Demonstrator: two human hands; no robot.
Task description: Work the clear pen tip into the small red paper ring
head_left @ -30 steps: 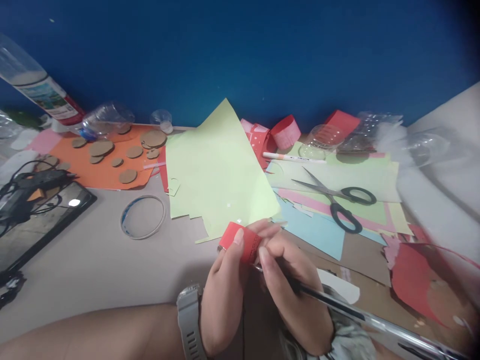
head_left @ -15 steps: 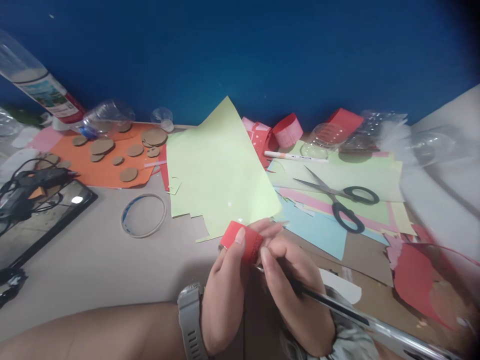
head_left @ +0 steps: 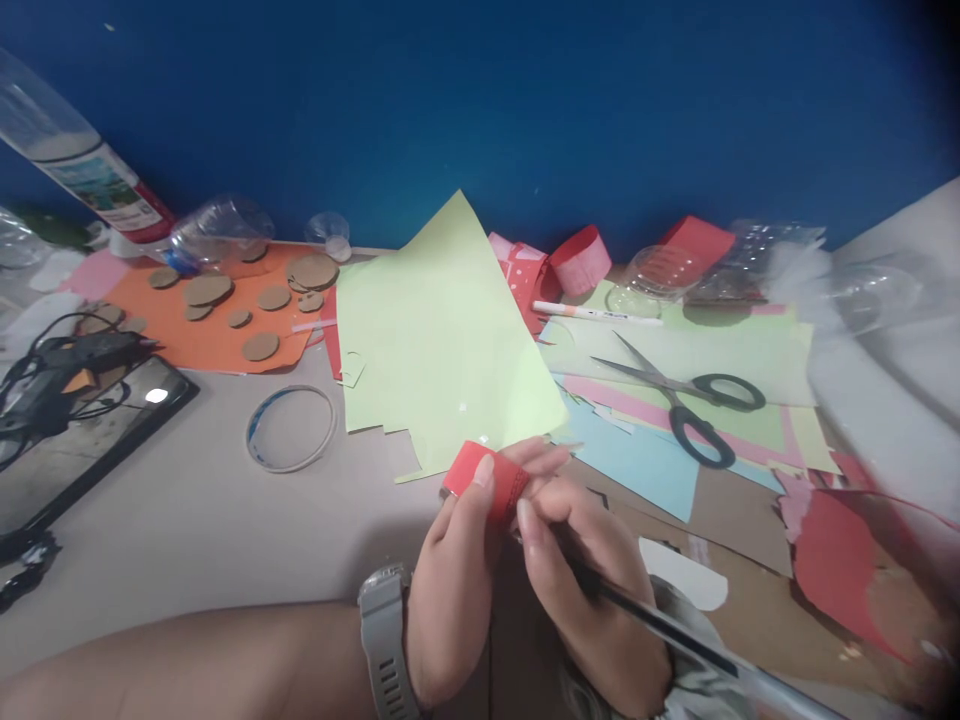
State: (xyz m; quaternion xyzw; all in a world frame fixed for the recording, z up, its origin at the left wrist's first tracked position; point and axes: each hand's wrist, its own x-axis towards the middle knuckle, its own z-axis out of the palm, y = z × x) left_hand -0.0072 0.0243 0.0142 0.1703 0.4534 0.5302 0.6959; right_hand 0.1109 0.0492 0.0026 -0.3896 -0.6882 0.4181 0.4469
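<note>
A small red piece (head_left: 480,475) with dark marks along its right edge is gripped by my left hand (head_left: 457,590), the thumb pressed on its face. A grey watch is on that wrist. My right hand (head_left: 600,590) holds a pen (head_left: 675,635), whose clear barrel slants down to the lower right; the tip is near the red piece's marked edge, mostly hidden by my fingers. Just beyond both hands lies a pale green sheet (head_left: 442,340).
Scissors (head_left: 679,390) and a marker (head_left: 592,314) lie on coloured papers at the right. A tape ring (head_left: 291,468), cardboard discs on orange paper (head_left: 180,340), a phone (head_left: 112,430) and a bottle (head_left: 97,180) are at the left. A blue wall (head_left: 480,100) stands behind.
The view has shifted slightly, so the scene sits a little further right. The right thumb and pen have moved slightly against the red piece, which stays in my left hand.
</note>
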